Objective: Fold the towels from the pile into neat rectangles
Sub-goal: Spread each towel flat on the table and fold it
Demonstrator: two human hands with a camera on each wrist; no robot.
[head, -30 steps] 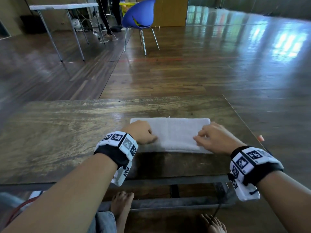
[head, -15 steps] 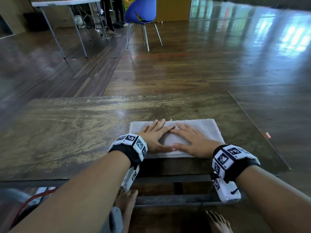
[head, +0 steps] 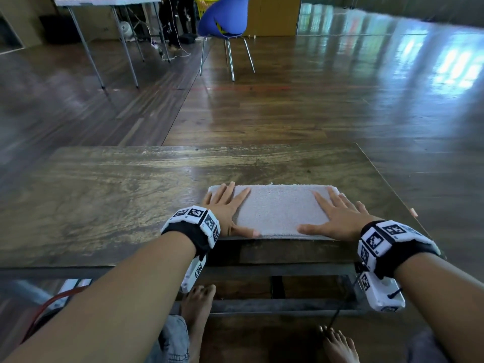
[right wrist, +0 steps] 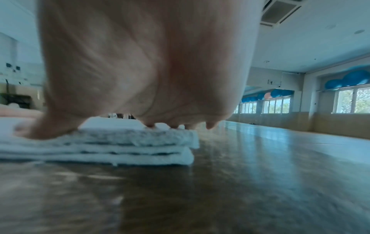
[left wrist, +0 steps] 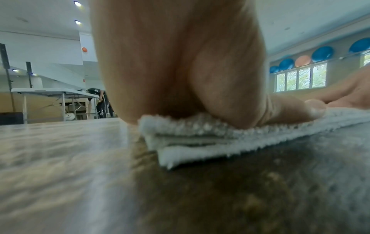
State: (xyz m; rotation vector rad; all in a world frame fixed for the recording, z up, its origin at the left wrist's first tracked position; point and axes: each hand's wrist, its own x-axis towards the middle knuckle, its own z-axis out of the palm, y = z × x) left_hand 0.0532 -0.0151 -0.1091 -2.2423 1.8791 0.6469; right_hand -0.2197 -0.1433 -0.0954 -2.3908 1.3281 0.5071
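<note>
A white towel [head: 280, 209] lies folded into a flat rectangle near the front edge of the wooden table [head: 104, 195]. My left hand [head: 226, 208] presses flat on its left end, fingers straight and spread. On the towel's right end my right hand [head: 336, 216] lies flat the same way. The left wrist view shows the palm [left wrist: 180, 71] bearing down on the layered towel corner [left wrist: 180, 142]. Several stacked layers of the towel [right wrist: 100, 147] show under the right palm [right wrist: 140, 63] in the right wrist view. No pile of other towels is in sight.
The table's right edge [head: 387, 184] runs close to my right hand. Beyond the table stand a blue chair [head: 225, 19] and a white folding table [head: 110, 3] on the wooden floor. My bare feet [head: 196, 307] are under the table.
My hands were gripping the towel's near edge, then lay together flat at its middle. Now they have slid apart to the towel's two ends, smoothing it.
</note>
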